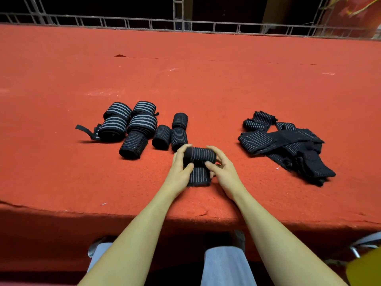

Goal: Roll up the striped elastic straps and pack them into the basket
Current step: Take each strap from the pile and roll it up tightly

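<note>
So the strap being rolled [199, 156] sits near the front edge of the red surface [206, 79], black with thin pale stripes, mostly wound into a fat roll with a short flat tail [199, 177] lying toward the person. Both hands are on it — left hand [180, 168] has its fingers curled around the roll's left end, right hand [223, 170] grips the right end, thumbs on the near side. Just beyond and to the left there's a cluster of finished rolls [136, 129] (some with bolder stripes, one trailing a loose black tab). Off to the right, well apart, a loose pile of unrolled straps [284, 141] lies tangled. A metal railing [185, 25] runs along the far edge. No basket in view.
</note>
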A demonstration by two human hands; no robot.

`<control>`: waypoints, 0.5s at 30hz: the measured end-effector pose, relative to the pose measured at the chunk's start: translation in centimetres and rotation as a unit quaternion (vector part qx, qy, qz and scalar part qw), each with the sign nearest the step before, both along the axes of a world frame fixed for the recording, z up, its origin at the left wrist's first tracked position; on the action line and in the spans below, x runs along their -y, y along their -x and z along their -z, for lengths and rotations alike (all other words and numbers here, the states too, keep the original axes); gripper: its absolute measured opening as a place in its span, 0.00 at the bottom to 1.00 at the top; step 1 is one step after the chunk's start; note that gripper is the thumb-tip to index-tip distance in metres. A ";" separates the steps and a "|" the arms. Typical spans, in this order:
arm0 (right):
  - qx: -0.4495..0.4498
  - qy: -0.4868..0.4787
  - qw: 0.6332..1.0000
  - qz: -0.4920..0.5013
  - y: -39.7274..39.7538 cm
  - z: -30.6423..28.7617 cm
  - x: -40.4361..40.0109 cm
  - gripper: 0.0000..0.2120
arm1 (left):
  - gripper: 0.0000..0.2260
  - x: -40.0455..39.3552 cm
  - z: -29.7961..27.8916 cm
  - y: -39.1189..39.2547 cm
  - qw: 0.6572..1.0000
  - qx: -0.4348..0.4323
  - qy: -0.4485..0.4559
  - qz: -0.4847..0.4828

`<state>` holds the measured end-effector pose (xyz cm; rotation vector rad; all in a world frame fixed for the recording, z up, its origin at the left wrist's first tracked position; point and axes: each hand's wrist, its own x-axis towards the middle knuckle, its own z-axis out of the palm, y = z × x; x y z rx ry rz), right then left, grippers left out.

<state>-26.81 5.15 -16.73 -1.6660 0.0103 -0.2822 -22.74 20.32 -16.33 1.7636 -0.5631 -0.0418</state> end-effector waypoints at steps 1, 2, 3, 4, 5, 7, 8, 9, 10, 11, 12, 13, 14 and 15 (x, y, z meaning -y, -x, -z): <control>0.004 0.015 1.000 -0.014 0.0 0.0 0.1 0.23 | 0.24 -0.1 0.0 0.0 1.000 0.005 0.000 -0.004; 0.006 0.022 0.999 -0.025 0.0 0.0 0.1 0.24 | 0.25 -0.2 0.0 0.0 1.000 0.004 0.010 -0.009; 0.003 0.019 0.999 -0.027 0.0 0.0 0.0 0.23 | 0.24 -0.3 -0.1 -0.1 0.999 -0.011 0.024 -0.023; 0.001 0.005 1.000 -0.023 0.0 0.0 0.0 0.19 | 0.24 -0.4 0.0 -0.2 0.998 -0.033 0.046 -0.032; -0.001 -0.003 1.000 -0.012 0.0 0.0 0.0 0.16 | 0.22 -0.4 -0.2 -0.2 0.995 -0.061 0.067 -0.039; 0.004 0.001 1.000 0.013 0.0 0.0 0.0 0.12 | 0.14 -0.4 -0.3 -0.1 0.989 -0.091 0.106 -0.041; 0.007 0.008 1.000 0.019 0.0 0.1 0.1 0.12 | 0.10 -0.4 -0.2 -0.2 0.988 -0.090 0.119 -0.041; 0.007 0.009 1.000 0.019 0.0 0.1 0.1 0.12 | 0.07 -0.4 -0.3 -0.1 0.987 -0.086 0.125 -0.044; 0.004 0.000 1.000 0.014 0.0 0.0 0.1 0.13 | 0.05 -0.4 -0.2 -0.2 0.986 -0.085 0.139 -0.042; -0.002 -0.016 1.000 0.008 0.0 0.0 0.1 0.14 | 0.05 -0.4 -0.2 -0.1 0.983 -0.094 0.152 -0.043; -0.006 -0.032 0.999 0.003 0.0 -0.2 0.0 0.14 | 0.06 -0.4 -0.1 -0.1 0.979 -0.105 0.169 -0.039; -0.008 -0.044 0.999 0.003 0.0 -0.3 0.0 0.14 | 0.08 -0.5 0.0 -0.2 0.976 -0.116 0.178 -0.041; -0.011 -0.054 0.998 0.004 0.0 -0.4 -0.1 0.13 | 0.11 -0.6 0.0 -0.3 0.974 -0.123 0.188 -0.041; -0.012 -0.059 0.998 0.004 0.1 -0.4 -0.2 0.14 | 0.16 -0.7 0.0 -0.3 0.971 -0.130 0.194 -0.044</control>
